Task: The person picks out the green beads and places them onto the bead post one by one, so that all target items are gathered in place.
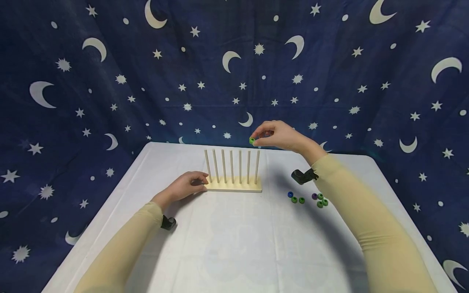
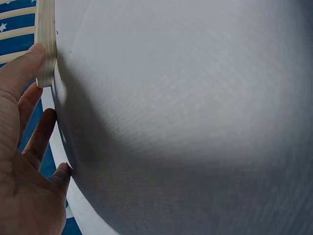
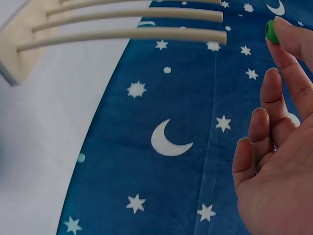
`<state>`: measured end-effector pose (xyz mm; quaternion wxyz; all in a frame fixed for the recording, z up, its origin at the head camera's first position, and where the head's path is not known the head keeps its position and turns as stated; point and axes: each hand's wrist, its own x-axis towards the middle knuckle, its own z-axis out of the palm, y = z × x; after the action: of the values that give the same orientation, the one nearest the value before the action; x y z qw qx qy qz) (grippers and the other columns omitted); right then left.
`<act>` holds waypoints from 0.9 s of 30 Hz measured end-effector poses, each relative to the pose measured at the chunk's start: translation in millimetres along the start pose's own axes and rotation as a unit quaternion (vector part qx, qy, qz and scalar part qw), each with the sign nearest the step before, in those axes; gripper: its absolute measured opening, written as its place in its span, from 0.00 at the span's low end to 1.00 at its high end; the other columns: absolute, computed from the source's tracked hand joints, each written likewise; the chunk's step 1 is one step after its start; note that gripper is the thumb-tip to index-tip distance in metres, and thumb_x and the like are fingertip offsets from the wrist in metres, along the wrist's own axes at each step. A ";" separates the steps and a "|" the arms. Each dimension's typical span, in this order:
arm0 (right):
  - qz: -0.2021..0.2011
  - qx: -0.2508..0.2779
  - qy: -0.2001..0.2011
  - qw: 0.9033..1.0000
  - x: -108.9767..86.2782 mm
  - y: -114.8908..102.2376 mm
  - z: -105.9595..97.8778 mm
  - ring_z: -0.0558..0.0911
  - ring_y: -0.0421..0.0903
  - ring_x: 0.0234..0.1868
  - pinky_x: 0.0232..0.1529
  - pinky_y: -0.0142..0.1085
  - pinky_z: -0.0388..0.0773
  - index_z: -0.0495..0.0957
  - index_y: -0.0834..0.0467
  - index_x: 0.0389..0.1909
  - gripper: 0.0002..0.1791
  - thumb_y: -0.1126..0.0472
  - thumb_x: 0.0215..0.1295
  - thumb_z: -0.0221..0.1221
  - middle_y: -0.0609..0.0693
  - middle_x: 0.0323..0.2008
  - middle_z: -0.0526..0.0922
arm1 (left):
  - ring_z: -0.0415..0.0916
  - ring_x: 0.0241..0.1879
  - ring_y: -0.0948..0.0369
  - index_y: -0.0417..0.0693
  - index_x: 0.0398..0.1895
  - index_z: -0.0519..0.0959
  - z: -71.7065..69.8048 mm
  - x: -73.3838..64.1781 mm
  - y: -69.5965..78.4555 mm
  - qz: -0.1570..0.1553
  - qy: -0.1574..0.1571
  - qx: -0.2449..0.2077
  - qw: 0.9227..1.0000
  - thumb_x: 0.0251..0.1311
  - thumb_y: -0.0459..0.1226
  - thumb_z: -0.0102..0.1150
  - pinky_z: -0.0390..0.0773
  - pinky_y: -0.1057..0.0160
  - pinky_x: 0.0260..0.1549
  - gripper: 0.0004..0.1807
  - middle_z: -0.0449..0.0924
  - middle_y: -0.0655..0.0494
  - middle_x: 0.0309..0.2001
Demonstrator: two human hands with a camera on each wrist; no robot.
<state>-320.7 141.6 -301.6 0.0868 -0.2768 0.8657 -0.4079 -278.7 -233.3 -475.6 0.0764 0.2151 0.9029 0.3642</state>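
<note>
A pale wooden peg stand (image 1: 234,186) has a flat base and a row of several upright bare pegs. My left hand (image 1: 187,186) grips the left end of its base. In the left wrist view the thumb (image 2: 29,63) lies along the base's edge (image 2: 46,44), with the index fingertip at its end and the other fingers spread below. My right hand (image 1: 280,136) is raised just above the rightmost peg (image 1: 257,167). It pinches a green bead (image 1: 251,140) between thumb and index finger; in the right wrist view the bead (image 3: 272,32) shows its hole, beyond the peg tips.
To the right of the stand, loose beads lie on the white table (image 1: 227,236): a blue bead (image 1: 290,194), a purple bead (image 1: 314,196) and several green beads (image 1: 320,204). A dark blue cloth (image 1: 205,61) with moons and stars hangs behind the table.
</note>
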 end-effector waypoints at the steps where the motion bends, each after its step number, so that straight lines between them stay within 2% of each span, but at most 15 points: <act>1: 0.000 -0.001 -0.002 1.000 2.1 -1.6 2.1 0.74 0.50 0.48 0.47 0.46 0.76 0.87 0.50 0.48 0.14 0.50 0.63 0.71 0.48 0.47 0.81 | 0.70 0.68 0.48 0.51 0.43 0.84 0.0 0.0 -0.3 -0.003 0.000 -0.001 1.000 0.63 0.36 0.71 0.65 0.48 0.70 0.08 0.78 0.46 0.64; 17: -0.029 0.026 -0.041 0.998 33.0 -23.6 26.9 0.75 0.51 0.46 0.45 0.45 0.76 0.87 0.50 0.48 0.14 0.50 0.64 0.70 0.50 0.45 0.81 | 0.70 0.69 0.48 0.52 0.42 0.83 0.5 -0.9 -0.1 -0.014 0.000 -0.011 1.000 0.63 0.35 0.71 0.64 0.48 0.71 0.07 0.77 0.48 0.65; 27: -0.024 0.043 -0.050 0.998 49.7 -32.2 41.1 0.77 0.49 0.48 0.50 0.44 0.78 0.86 0.50 0.48 0.14 0.51 0.65 0.70 0.48 0.50 0.81 | 0.70 0.68 0.48 0.52 0.42 0.83 -0.5 -0.1 -1.4 -0.013 -0.003 -0.008 1.000 0.63 0.36 0.71 0.64 0.48 0.71 0.07 0.78 0.48 0.65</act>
<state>-333.4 70.6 -300.4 0.1321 -0.3141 0.8349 -0.4321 -279.2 -234.6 -476.2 0.0857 0.2043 0.9024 0.3697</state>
